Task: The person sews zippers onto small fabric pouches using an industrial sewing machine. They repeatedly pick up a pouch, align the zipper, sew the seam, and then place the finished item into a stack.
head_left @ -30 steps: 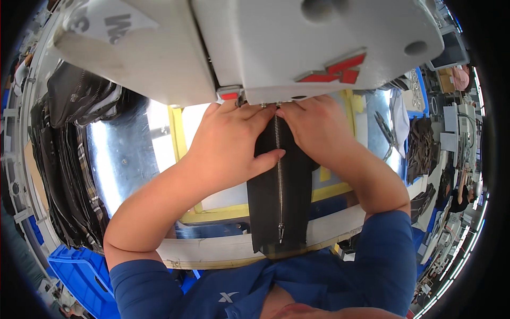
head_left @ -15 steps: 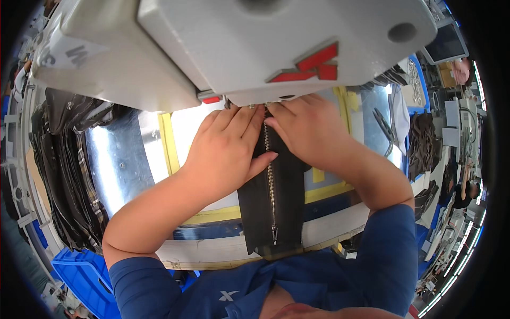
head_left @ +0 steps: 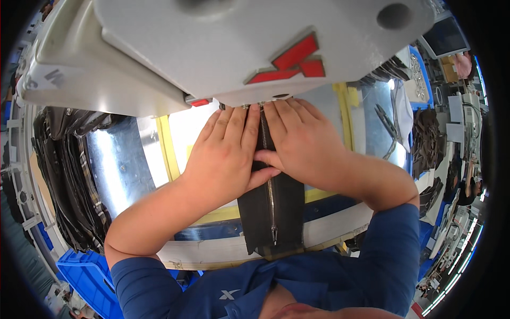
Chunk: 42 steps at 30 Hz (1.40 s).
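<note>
A black fabric piece (head_left: 289,212) lies lengthwise toward me, with a metal zipper (head_left: 272,204) down its middle and the slider at the near end. My left hand (head_left: 220,151) rests flat on the left of the zipper, fingers stretched forward and thumb across the teeth. On the other side my right hand (head_left: 305,138) lies flat too, its thumb reaching over the zipper just beyond my left thumb. Both sets of fingertips are close under the head of a pale grey sewing machine (head_left: 212,58) with red marks. The machine hides the far end of the fabric.
Dark garments (head_left: 66,186) hang in a stack at the left, above a blue crate (head_left: 87,279). Yellow tape (head_left: 168,149) lines the work surface. To the right are black-handled scissors (head_left: 387,123), a white cloth (head_left: 402,114) and a blue-rimmed tray (head_left: 429,85) of small metal parts.
My right thumb has come down and across the zipper, close to my left thumb. Both hands sit slightly further left in the picture. The machine head also appears shifted left.
</note>
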Motion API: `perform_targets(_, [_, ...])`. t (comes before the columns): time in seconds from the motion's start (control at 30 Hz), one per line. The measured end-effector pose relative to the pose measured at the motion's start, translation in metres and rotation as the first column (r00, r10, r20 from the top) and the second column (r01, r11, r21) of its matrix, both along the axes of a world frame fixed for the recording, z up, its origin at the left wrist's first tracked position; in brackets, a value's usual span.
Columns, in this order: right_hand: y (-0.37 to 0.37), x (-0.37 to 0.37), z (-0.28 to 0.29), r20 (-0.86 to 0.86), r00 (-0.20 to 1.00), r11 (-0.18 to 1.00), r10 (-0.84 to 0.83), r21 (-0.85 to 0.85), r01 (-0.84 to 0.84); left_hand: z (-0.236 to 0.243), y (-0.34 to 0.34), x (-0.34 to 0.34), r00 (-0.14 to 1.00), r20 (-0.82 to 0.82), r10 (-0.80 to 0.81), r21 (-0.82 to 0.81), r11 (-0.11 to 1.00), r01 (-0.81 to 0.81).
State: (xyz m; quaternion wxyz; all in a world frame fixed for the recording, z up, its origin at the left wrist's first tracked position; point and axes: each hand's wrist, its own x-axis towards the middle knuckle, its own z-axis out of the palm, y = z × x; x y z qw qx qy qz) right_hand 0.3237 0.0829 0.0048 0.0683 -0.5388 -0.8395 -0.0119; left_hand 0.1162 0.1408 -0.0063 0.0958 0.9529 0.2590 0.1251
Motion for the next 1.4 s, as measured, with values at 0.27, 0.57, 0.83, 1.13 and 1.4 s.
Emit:
perform_targets(0.27, [-0.005, -0.002, -0.002, -0.023, 1.000, 0.998, -0.019, -0.054, 0.017, -0.002, -0.005, 0.001, 0.999, -0.055, 0.003, 0.015, 1.000, -0.003])
perform_targets(0.57, [-0.001, 0.001, -0.004, -0.059, 0.998, 0.998, -0.023, -0.059, 0.019, -0.004, -0.004, 0.005, 0.997, -0.073, 0.034, 0.020, 0.999, -0.033])
perform_targets(0.83, [0.000, 0.003, 0.002, -0.061, 0.998, 0.998, -0.002, -0.065, -0.002, -0.001, -0.003, 0.005, 0.999, -0.031, 0.030, 0.028, 0.999, -0.029])
perform_targets(1.13, [0.001, 0.003, 0.003, -0.073, 0.997, 0.999, 0.007, -0.053, -0.011, 0.000, 0.001, 0.007, 0.998, 0.016, 0.062, 0.046, 0.997, -0.063])
perform_targets(1.4, [0.001, 0.002, 0.002, -0.054, 0.998, 0.999, -0.009, -0.032, 0.007, 0.000, 0.005, 0.007, 0.998, 0.032, 0.046, 0.044, 0.998, -0.047])
